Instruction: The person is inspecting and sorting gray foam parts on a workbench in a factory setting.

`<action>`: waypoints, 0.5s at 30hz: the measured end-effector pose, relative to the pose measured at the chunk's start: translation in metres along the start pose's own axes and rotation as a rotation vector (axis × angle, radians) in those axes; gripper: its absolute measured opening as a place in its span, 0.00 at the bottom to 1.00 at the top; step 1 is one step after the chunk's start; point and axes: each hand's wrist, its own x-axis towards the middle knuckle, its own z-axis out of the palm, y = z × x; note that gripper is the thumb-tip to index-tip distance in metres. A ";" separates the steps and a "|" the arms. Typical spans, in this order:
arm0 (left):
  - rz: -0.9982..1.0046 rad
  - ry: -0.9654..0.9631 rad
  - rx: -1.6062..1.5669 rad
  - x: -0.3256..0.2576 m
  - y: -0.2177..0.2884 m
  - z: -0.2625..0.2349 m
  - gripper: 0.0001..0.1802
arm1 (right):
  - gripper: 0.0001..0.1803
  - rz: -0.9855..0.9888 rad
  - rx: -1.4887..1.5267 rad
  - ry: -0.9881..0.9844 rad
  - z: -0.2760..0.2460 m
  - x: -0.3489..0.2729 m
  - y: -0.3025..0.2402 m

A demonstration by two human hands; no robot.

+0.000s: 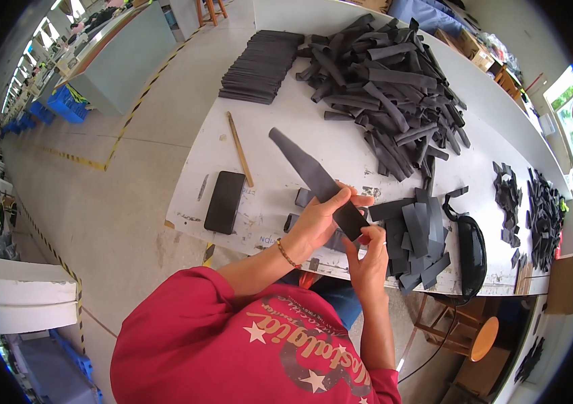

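My left hand (pixel 314 221) is closed around a long dark grey fabric strip (pixel 305 163), thumb on top. The strip's narrow end points away to the far left, over the white table. At its near end a flat black piece (pixel 349 219) shows between my hands; whether it lies inside the strip or on it I cannot tell. My right hand (pixel 370 259) pinches the near corner of that piece with thumb and fingertips. To the right of my hands lies a pile of flat black rectangular pieces (pixel 417 232). Small dark pieces (pixel 304 197) lie beside my left hand.
A black phone (pixel 224 202) and a wooden stick (pixel 240 149) lie on the left of the table (pixel 195 158). Farther back are a neat stack of dark strips (pixel 263 67) and a loose heap (pixel 387 87). A black case (pixel 471 256) and a stool (pixel 483 339) are at right.
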 end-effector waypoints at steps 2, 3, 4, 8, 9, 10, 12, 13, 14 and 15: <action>0.009 0.007 0.008 0.001 -0.005 0.000 0.07 | 0.14 -0.025 -0.056 -0.028 0.000 0.008 0.001; 0.023 0.015 0.015 0.001 -0.007 0.000 0.07 | 0.14 -0.054 -0.109 -0.059 -0.001 0.010 0.001; 0.026 0.014 0.016 0.001 -0.006 0.001 0.07 | 0.13 -0.058 -0.081 -0.083 0.000 0.008 0.008; 0.092 0.069 0.001 -0.003 0.017 0.017 0.15 | 0.12 -0.010 -0.006 -0.055 -0.007 0.001 0.017; 0.126 0.107 -0.018 -0.004 0.027 0.025 0.17 | 0.12 -0.007 -0.004 -0.054 -0.010 0.001 0.016; 0.160 0.155 0.035 -0.007 0.036 0.034 0.20 | 0.13 -0.052 -0.008 -0.051 -0.013 0.003 0.013; 0.179 0.091 0.026 -0.010 0.033 0.030 0.20 | 0.13 -0.131 -0.023 0.001 -0.016 0.004 0.006; 0.196 0.020 0.016 -0.010 0.032 0.030 0.20 | 0.13 -0.136 -0.020 0.004 -0.017 0.005 0.004; 0.200 0.017 0.020 -0.011 0.030 0.031 0.20 | 0.12 -0.143 -0.003 0.044 -0.017 0.005 0.003; 0.209 0.017 0.016 -0.014 0.028 0.033 0.19 | 0.11 -0.149 0.015 0.083 -0.018 0.005 0.002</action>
